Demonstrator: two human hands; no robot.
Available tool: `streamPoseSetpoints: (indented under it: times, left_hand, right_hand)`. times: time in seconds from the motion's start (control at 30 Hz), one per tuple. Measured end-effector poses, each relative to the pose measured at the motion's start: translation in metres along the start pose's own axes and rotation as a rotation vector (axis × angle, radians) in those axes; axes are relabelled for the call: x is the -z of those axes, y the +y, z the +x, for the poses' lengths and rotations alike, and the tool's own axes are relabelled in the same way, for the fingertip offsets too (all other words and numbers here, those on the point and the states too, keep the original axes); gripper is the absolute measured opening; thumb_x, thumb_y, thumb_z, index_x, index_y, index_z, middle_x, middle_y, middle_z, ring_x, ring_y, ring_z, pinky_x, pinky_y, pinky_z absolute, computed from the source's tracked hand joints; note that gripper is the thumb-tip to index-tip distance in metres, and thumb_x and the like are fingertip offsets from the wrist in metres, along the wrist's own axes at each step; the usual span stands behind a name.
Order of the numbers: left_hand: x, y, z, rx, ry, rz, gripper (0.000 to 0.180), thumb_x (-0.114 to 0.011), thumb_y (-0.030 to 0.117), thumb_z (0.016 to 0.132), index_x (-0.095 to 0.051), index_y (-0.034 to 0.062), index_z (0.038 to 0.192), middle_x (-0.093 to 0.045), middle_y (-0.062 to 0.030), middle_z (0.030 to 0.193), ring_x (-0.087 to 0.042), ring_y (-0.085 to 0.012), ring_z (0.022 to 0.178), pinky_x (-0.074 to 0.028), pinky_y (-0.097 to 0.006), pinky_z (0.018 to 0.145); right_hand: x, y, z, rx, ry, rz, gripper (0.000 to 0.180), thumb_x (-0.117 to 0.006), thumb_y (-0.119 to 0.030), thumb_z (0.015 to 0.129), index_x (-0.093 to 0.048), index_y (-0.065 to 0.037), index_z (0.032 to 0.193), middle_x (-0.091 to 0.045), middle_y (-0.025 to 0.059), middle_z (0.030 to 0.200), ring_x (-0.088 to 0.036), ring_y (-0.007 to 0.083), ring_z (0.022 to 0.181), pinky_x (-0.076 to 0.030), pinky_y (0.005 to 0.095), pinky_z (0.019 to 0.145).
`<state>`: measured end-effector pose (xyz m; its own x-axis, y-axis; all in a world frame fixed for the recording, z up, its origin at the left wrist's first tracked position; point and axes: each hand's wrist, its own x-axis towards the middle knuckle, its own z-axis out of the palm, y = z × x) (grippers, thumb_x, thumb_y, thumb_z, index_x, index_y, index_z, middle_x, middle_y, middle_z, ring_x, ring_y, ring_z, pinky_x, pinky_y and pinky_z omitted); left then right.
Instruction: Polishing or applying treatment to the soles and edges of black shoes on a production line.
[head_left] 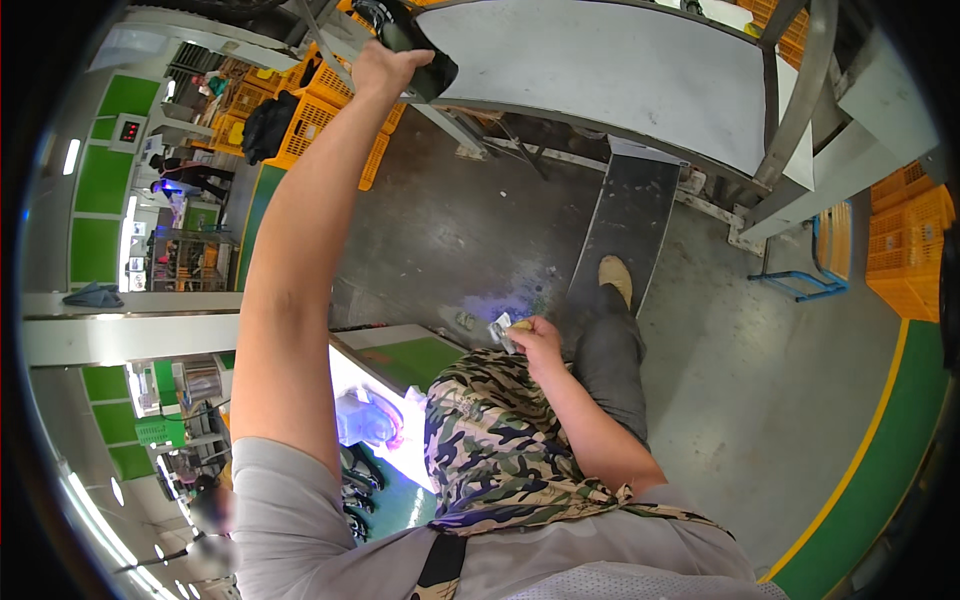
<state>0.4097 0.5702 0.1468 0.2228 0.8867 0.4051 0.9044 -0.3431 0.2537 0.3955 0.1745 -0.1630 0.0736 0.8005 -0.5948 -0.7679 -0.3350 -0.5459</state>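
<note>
A wide grey conveyor belt (620, 70) runs across the top of the view on a metal frame, above a stained concrete floor (450, 230). Orange plastic crates (310, 120) are stacked behind it at upper left, with more at the far right. A camouflage apron (490, 440) hangs down over the person's front. The left hand (385, 68) reaches far up and forward, its fingers closed around a black object (415, 45) at the near edge of the belt. The right hand (535, 338) sits low, just above the apron, fingers pinched together on a small pale crumpled piece (502, 328); what it is cannot be told
</note>
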Motion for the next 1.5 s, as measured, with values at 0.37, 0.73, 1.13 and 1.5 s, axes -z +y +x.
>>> streamPoseSetpoints:
  times: [0.37,0.73,1.13,1.5]
  left_hand:
    - [-0.062,-0.013,-0.035,-0.125,-0.049,0.088,0.043,-0.071,0.027,0.078,-0.065,0.0095,0.117,-0.07,-0.0164,0.103,-0.066,-0.0339,0.101,-0.052,-0.042,0.086]
    - [0.089,-0.144,-0.499,0.489,-0.127,-0.955,0.049,-0.073,0.005,0.082,-0.055,-0.0039,0.127,-0.063,-0.013,0.124,-0.062,-0.0207,0.112,-0.049,-0.033,0.097]
    - [0.171,-0.368,-0.924,1.441,-0.031,-0.064,0.075,-0.083,0.043,0.066,-0.061,0.0043,0.126,-0.066,-0.0155,0.122,-0.063,-0.0286,0.114,-0.048,-0.037,0.1]
    - [0.141,-0.479,-0.806,1.359,0.144,0.047,0.084,-0.084,0.037,0.066,-0.048,0.0046,0.135,-0.062,-0.0205,0.124,-0.059,-0.0345,0.118,-0.048,-0.042,0.099]
  right_hand:
    - [-0.008,0.004,-0.002,0.003,-0.052,-0.015,0.017,-0.074,-0.004,0.077,-0.06,-0.006,0.086,-0.061,0.0005,0.079,-0.054,0.0082,0.066,-0.043,0.023,0.058]
    - [0.02,0.013,0.014,0.038,0.008,-0.069,0.013,-0.07,-0.01,0.085,-0.059,-0.009,0.091,-0.059,0.0014,0.071,-0.054,0.0103,0.055,-0.043,0.0242,0.048]
    - [0.004,0.04,0.016,-0.196,-0.072,-0.375,0.012,-0.069,-0.02,0.087,-0.063,-0.013,0.094,-0.06,0.0,0.085,-0.058,0.0167,0.077,-0.046,0.0343,0.066]
    - [-0.117,0.041,-0.046,-0.023,-0.394,-0.735,0.01,-0.064,-0.007,0.088,-0.058,-0.008,0.095,-0.065,0.0071,0.083,-0.062,0.019,0.07,-0.05,0.0339,0.061]
